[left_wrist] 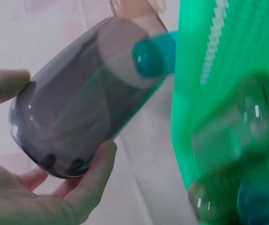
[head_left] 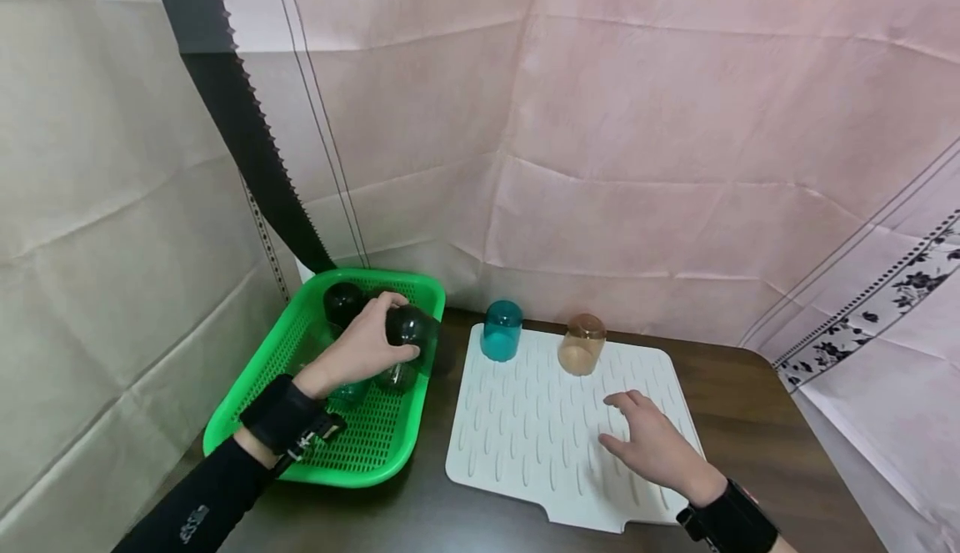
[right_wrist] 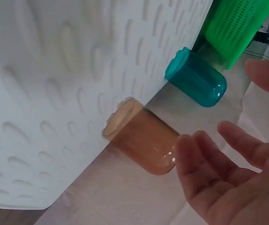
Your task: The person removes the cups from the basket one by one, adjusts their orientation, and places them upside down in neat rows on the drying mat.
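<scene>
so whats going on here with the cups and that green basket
A person's left hand grips a dark smoky cup, holding it on its side just above the right edge of the green basket, where a few more cups lie. On the white ridged mat beside it, a teal cup and an amber cup stand upside down along the far edge. The right hand rests open over the mat's near right part, holding nothing.
</scene>
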Demonstrator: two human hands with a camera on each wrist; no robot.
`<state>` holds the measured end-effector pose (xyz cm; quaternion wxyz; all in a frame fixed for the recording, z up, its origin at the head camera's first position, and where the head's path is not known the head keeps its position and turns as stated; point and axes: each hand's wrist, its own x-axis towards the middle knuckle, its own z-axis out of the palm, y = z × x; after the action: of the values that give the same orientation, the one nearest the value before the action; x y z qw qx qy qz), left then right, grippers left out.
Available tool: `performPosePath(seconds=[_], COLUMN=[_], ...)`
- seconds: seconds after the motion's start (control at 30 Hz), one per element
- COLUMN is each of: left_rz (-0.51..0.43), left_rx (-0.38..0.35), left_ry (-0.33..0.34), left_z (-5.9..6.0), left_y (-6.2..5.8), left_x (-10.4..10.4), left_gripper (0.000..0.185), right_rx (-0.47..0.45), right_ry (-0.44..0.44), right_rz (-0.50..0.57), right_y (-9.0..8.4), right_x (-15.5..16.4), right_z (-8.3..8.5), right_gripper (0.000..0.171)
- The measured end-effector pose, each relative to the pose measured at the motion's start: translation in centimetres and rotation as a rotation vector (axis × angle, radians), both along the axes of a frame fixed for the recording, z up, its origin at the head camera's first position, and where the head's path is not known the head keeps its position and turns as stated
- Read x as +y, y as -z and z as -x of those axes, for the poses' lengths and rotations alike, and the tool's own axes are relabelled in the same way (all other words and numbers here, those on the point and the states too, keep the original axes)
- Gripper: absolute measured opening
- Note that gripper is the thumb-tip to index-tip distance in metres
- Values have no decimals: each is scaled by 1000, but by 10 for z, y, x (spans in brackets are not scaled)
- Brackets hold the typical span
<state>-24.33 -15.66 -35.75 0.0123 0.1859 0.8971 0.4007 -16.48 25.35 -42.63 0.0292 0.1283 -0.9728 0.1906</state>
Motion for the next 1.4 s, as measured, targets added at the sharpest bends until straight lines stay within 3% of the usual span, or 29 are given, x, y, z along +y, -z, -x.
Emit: performPosePath(seconds=[0.27,0.4,0.6,0.87,1.1,1.4], left_rz=[-152,-257,-372,-405,-395,-451], left_rx=[-137,-202,-289,-342,-374,-471], left_ry=[20,60,59,89,101,108], left_z=[-5,-6,-5,-10,-14,-15], left_y=[11,16,27,30,30,35], left_x=[33,46,62,83,97,106], left_gripper=[70,66,64,60,56,55], right_rx=[43,67,96,178,322,313], right_ry=[-20,-41,-77,-160,-310,-363], right_rz=[15,28,57,49,-74,-214], right_y=[-4,-10,-22,-45,-55,-55], right_x=[-11,-14,-28,-58,-78,-89], right_z=[3,3,3,10,23,37], right_gripper=[50,54,61,76,81,81])
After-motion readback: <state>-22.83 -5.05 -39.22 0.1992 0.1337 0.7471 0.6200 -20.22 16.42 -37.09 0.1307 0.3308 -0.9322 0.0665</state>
